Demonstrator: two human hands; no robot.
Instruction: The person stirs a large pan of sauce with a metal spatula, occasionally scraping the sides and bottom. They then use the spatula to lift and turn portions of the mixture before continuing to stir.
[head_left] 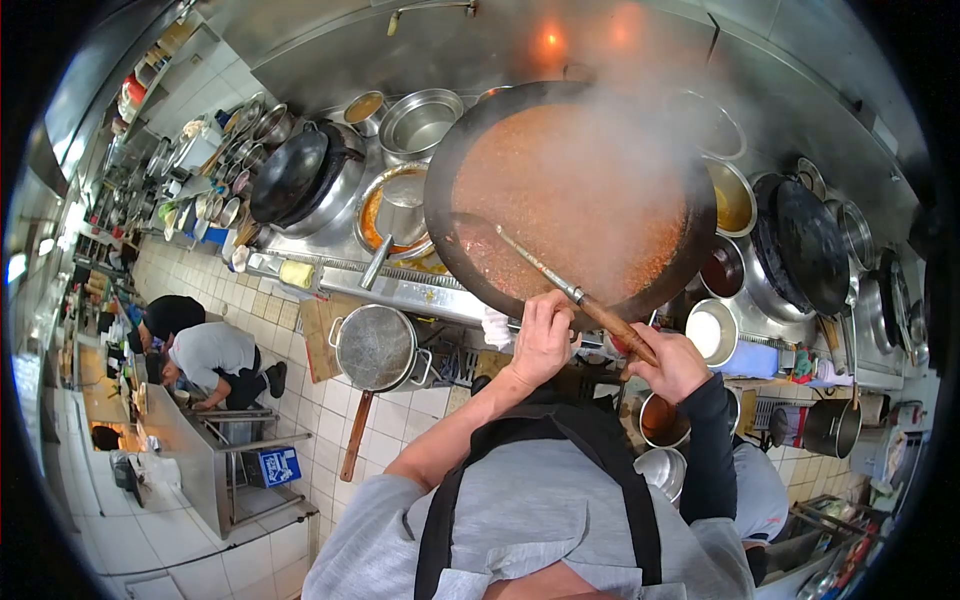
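Observation:
A large black wok [438,190] fills the upper middle of the head view, full of steaming reddish-brown minced sauce [560,170]. Across its near side slants a long-handled wok spatula [540,265] with a metal shaft and a wooden grip; its head dips into the sauce at the left. My right hand [675,362] is closed round the rear of the wooden grip. Further forward, my left hand [543,335] is closed on the handle near the metal collar, close over the wok's near rim. Steam blurs the wok's far right side.
Left of the wok are a pot with a ladle [376,262] and a steel pot [420,120]. A strainer [375,345] lies over a pot below them. More woks [812,250] and pots stand right. Two people work at far left; another person's leg [760,490] shows behind my right arm.

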